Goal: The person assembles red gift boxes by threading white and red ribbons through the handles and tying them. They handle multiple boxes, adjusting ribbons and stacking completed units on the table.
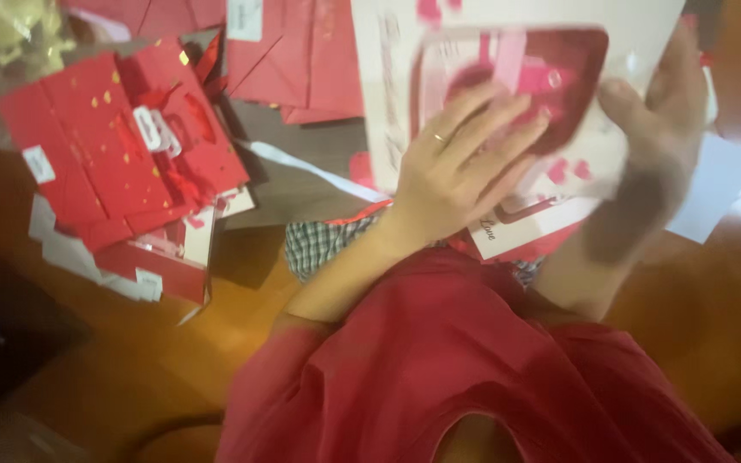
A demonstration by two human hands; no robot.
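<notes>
At the upper centre of the head view, a white gift box with a clear window is held up above the wooden table, tilted toward the camera. The window has a dark red frame, and pink and red contents show behind it; the blur prevents finer identification. The left hand lies flat against the front of the box, fingers spread and extended over the lower left part of the window, with a thin ring on one finger. This hand presses on the surface rather than closing around it. The right hand holds the right edge of the box, thumb on the front face near the window frame and the remaining fingers behind the box, out of sight. Both forearms emerge from red sleeves in the foreground. To the left, well apart from the hands, a stack of flattened red boxes with gold flecks rests on the table. Red envelopes lie at the top edge, and a checked cloth lies just below the left wrist.
</notes>
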